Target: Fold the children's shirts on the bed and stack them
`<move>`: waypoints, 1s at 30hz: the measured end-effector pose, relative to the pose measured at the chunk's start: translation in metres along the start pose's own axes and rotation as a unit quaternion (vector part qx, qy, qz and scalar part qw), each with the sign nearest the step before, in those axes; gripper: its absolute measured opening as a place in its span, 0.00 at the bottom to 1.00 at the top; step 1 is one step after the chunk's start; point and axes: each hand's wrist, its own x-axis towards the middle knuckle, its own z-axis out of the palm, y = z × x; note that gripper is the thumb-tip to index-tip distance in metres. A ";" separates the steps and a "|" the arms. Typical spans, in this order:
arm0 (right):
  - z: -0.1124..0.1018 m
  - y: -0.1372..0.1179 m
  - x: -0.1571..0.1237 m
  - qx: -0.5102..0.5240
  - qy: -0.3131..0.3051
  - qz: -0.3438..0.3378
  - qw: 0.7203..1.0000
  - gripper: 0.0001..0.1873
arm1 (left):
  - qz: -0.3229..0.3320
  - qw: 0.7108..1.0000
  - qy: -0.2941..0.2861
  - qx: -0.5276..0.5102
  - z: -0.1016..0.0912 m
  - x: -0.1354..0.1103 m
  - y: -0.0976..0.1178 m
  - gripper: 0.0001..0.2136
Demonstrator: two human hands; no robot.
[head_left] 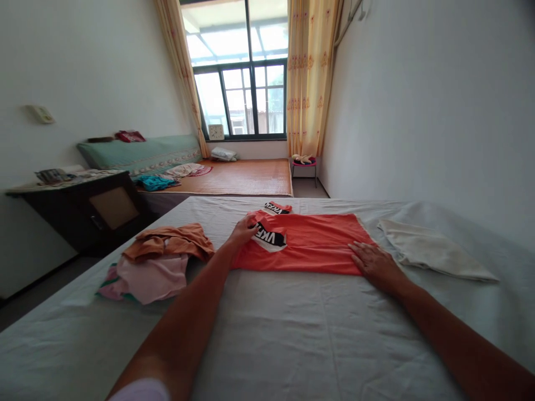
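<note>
An orange T-shirt point(317, 245) with black-and-white lettered patches lies folded lengthwise on the white sheet point(276, 334). At its left end, by the lettering, my left hand point(243, 231) is closed on the fabric, its fingertips partly hidden. One sleeve with a lettered patch sticks out at the far side. My right hand point(376, 266) lies flat on the shirt's right end, fingers stretched out. To the left of my left forearm is a loose pile with a brown-orange garment point(171, 242) on top of a pink garment point(154, 275). A folded off-white cloth point(430, 250) rests to the right of the shirt.
Beyond the sheet stands a bed with a brown mat point(251, 175), holding a teal cloth point(154, 182) and other fabrics. A dark cabinet point(83, 211) is at the left. A small pink-rimmed stool point(304, 163) stands near the right wall, below the curtain point(311, 83).
</note>
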 end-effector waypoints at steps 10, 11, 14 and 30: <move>0.006 0.004 0.001 0.000 -0.009 -0.003 1.000 0.26 | 0.088 0.988 -0.109 0.062 -0.019 -0.013 -0.005 0.16; 0.006 0.004 0.001 -0.003 -0.008 -0.002 1.000 0.26 | 0.099 0.986 -0.071 0.113 -0.018 -0.014 -0.002 0.15; 0.006 0.003 0.001 -0.018 -0.001 -0.005 1.000 0.26 | 0.121 0.958 0.056 0.253 -0.018 -0.018 0.012 0.15; -0.021 -0.037 0.023 -0.006 0.010 -0.045 0.999 0.21 | 0.095 0.966 -0.232 0.061 -0.042 -0.023 0.010 0.15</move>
